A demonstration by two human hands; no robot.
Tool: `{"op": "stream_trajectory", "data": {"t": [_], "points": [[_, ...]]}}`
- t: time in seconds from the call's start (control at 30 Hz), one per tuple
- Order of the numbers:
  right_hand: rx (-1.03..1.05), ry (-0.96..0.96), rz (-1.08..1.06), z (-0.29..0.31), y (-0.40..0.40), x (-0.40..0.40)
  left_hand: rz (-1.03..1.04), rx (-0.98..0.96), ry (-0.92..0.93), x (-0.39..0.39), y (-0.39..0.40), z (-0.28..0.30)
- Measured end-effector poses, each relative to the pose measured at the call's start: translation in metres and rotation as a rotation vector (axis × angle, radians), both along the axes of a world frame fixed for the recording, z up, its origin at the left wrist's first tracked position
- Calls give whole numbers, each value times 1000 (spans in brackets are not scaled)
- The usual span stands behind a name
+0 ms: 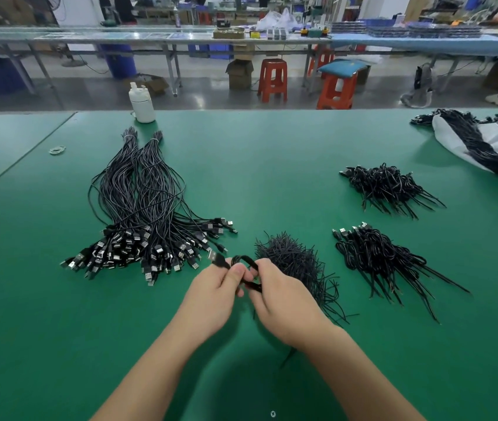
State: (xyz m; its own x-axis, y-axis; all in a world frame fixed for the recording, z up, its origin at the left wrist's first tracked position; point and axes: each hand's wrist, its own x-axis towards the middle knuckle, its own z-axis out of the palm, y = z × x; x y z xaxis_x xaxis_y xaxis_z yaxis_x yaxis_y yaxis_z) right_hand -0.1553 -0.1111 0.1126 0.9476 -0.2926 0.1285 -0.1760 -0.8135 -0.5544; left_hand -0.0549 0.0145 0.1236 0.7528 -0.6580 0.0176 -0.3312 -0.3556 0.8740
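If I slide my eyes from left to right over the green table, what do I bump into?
First rubber bands → big cable bundle → left hand → held cable → right hand → small cable piles → white bag.

One wide-angle view looks from the person's head, forward and down across the green tabletop [272, 165]. The left hand [211, 294] and right hand [284, 305] lie close under it, over the tabletop's near part; beyond the tabletop's far edge the workshop floor [205, 92] shows.
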Motion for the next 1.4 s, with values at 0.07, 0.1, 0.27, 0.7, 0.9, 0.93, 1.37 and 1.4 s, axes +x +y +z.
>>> {"op": "stream_trajectory", "data": {"t": [0.07,0.1,0.27,0.7,0.9,0.93,1.37,1.4], "points": [[13,67,5,-2,4,1,15,50,18,-1,-4,-3],[16,80,2,-3,5,2,50,68,-1,-2,-6,-4],[51,99,2,-9,7,1,135,23,-62,10,-7,-5],[650,180,28,-26,14,7,-101,235,-232,34,-9,-18],[524,115,-127,-34,18,13,-207,59,118,46,-20,-29],[512,91,-156,-35,17,14,-264,-48,346,51,-21,-31],[709,33,-440,-57,-13,8,-90,582,-409,92,-53,-100],[706,32,-440,-58,-14,8,-77,591,-416,90,-54,-101]]}}
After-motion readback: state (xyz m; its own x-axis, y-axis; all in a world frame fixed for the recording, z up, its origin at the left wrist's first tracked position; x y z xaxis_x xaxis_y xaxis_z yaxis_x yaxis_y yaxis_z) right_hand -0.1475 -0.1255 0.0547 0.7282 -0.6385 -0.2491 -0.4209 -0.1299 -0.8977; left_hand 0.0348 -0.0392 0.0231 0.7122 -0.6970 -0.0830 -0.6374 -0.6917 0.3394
